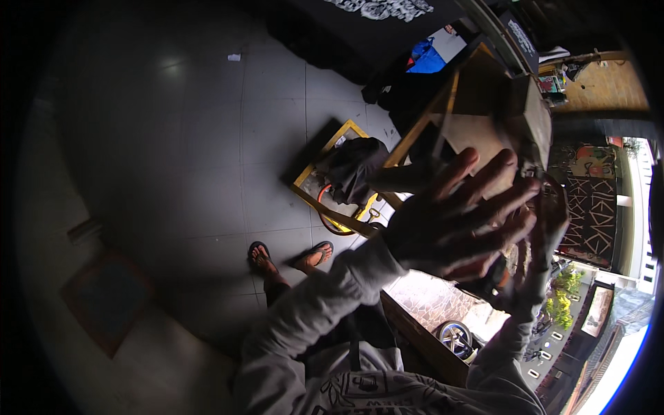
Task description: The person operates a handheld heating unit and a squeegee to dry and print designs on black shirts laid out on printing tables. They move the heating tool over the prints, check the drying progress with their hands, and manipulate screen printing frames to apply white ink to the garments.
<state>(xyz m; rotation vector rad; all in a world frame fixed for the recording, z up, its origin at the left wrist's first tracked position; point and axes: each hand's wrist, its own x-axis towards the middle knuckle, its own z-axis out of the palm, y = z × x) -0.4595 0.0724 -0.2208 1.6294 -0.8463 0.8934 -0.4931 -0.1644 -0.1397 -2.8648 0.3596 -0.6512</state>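
My left hand (460, 221) is raised in front of me, its fingers stretched out and apart, with nothing gripped in it. Behind and to its right is my right hand (551, 218), lifted to about the same height. Motion blur and the left hand hide most of the right hand's fingers, so I cannot make out whether they hold anything. Both forearms are in grey sleeves (311, 304). Just beyond the hands stands a brown box-like wooden piece (529, 114).
Left of my hands, a low yellow-edged stand (353, 128) carries a dark cloth (356, 166), with an orange loop (324, 214) beside it. My feet in flip-flops (260, 254) are on grey tiles (200, 173). A spoked wheel (455, 337) lies beyond a wooden edge (422, 339). A blue item (427, 57) sits farther off.
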